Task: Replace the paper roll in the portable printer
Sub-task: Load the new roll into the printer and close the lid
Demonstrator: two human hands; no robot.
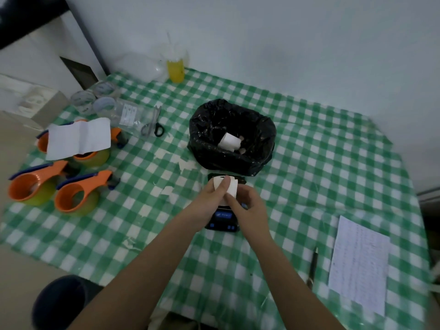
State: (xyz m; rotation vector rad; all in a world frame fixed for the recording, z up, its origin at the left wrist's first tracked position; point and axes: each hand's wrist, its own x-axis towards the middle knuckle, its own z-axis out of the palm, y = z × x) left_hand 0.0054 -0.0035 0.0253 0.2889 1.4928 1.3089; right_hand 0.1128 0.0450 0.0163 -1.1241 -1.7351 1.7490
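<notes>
A small black portable printer (222, 222) with blue buttons lies on the green checked tablecloth, its far end hidden under my hands. My left hand (215, 195) grips a white paper roll (232, 186) just above the printer, thumb pressed on the roll's top. My right hand (247, 206) pinches the roll's lower edge from the right. Another white paper roll (229, 141) lies inside the black bin bag (259, 129) behind the printer.
Three orange tape dispensers (78, 194) and a white sheet (78, 138) sit at the left. Scissors (153, 126) and clear jars (95, 101) lie behind them. A yellow drink cup (175, 70) stands at the back. A pen (313, 265) and a printed paper (359, 263) lie at the right.
</notes>
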